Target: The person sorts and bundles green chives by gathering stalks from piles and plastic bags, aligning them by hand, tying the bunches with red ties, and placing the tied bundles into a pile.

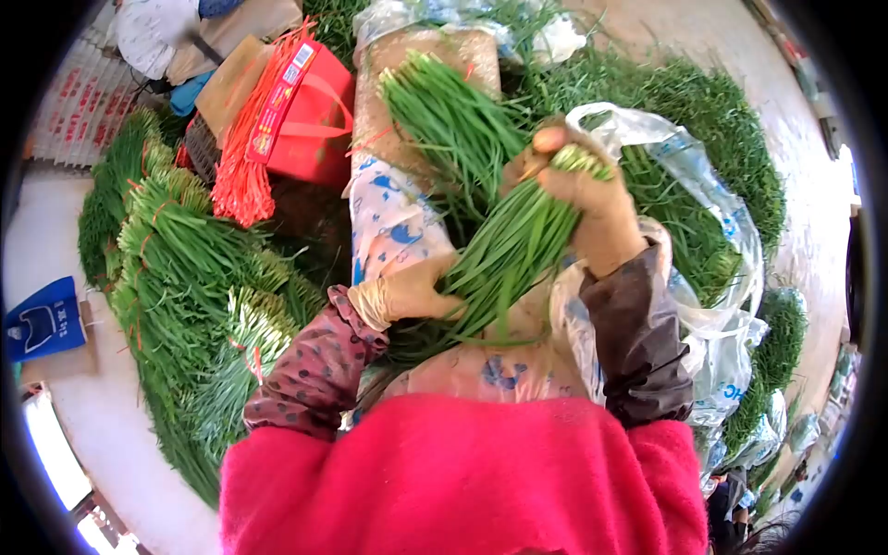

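A bunch of green garlic chives [518, 250] lies slantwise across my lap, its pale cut ends up at the right. My right hand [601, 199], in a tan glove, is closed around it just below those ends. Lower left, my left hand [412, 291], also gloved, grips the leafy part; some of its fingers are hidden under the leaves. Just beyond, a second bunch of chives [453, 116] rests on a narrow board [370, 97], apart from the hands. Patterned plastic [398, 217] covers the board's near end.
Tied chive bundles [176, 250] are heaped at the left. Red ties [245, 180] hang over a red bag [314, 120] beside the board. Loose greens [712, 120] pile up at the right, with a clear plastic bag [731, 222] over part of them. A blue packet [42, 319] lies far left.
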`<state>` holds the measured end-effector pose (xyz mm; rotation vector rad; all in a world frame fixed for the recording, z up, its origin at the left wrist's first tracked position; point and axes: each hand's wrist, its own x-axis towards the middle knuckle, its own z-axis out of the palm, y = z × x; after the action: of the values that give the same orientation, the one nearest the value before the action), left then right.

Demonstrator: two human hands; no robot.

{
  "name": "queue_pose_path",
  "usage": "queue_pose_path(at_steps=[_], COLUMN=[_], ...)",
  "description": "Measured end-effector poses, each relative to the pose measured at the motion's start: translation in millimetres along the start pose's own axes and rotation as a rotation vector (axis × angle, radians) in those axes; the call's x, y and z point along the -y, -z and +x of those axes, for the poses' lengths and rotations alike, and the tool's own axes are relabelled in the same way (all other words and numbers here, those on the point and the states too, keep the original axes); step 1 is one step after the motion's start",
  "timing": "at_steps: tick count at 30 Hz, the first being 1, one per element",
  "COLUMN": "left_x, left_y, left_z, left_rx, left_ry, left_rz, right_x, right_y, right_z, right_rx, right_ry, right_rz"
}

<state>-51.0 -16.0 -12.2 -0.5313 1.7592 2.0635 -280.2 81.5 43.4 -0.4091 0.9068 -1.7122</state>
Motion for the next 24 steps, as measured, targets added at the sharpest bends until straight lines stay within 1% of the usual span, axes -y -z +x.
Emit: queue_pose_path(at_steps=[1,2,3,4,5,7,8,9,10,11,13,14,15,16,17,19,20,22,23,24], left_x=[-6,19,35,48,51,40,47,43,37,44,3,-1,-6,-14,-32,-66,-74,-110,-141,-158], left_y=[6,6,3,2,2,6,8,8,8,10,-5,-4,-5,1,3,10,18,21,13,12], left_z=[3,9,14,21,26,27,26,26,26,29,22,19,13,7,-1,-15,-18,-27,-27,-17], left_rx=[0.078,0.027,0.032,-0.027,-0.081,-0.043,-0.019,0.003,0.017,0.045,0.015,-0.027,-0.072,-0.047,-0.050,-0.208,-0.336,-0.578,-0.693,-0.742], left_ry=[0.156,-0.039,-0.077,-0.116,-0.157,0.036,0.002,-0.029,0.010,-0.066,0.143,0.124,0.115,0.097,0.092,0.093,-0.084,-0.393,-0.524,-0.689], left_rz=[0.186,0.243,0.253,0.167,0.080,0.436,0.444,0.452,0.563,0.737,0.925,0.954,0.966,1.012,1.020,1.206,1.142,0.987,0.905,0.842], right_x=[24,47,72,99,126,176,192,204,217,227,223,228,230,230,228,225,224,200,184,171], right_y=[-2,-2,0,3,8,8,10,8,5,16,5,5,5,5,-4,-25,-24,-50,-65,-75], right_z=[1,5,7,7,6,-7,-4,-7,-10,2,12,13,15,15,14,14,18,22,25,29], right_rx=[-0.071,-0.097,-0.123,-0.127,-0.066,0.104,0.294,0.249,0.204,-0.044,-0.406,-0.409,-0.329,-0.251,-0.252,-0.360,-0.310,-0.289,-0.271,-0.230], right_ry=[0.046,0.138,0.234,0.305,0.375,0.525,0.604,0.611,0.616,0.552,0.671,0.709,0.717,0.710,0.720,0.699,0.647,0.633,0.614,0.591], right_rz=[-0.103,-0.147,-0.192,-0.254,-0.279,-0.328,-0.281,-0.364,-0.447,-0.555,-0.991,-1.005,-0.883,-0.755,-0.754,-0.961,-1.049,-1.029,-1.009,-1.088])
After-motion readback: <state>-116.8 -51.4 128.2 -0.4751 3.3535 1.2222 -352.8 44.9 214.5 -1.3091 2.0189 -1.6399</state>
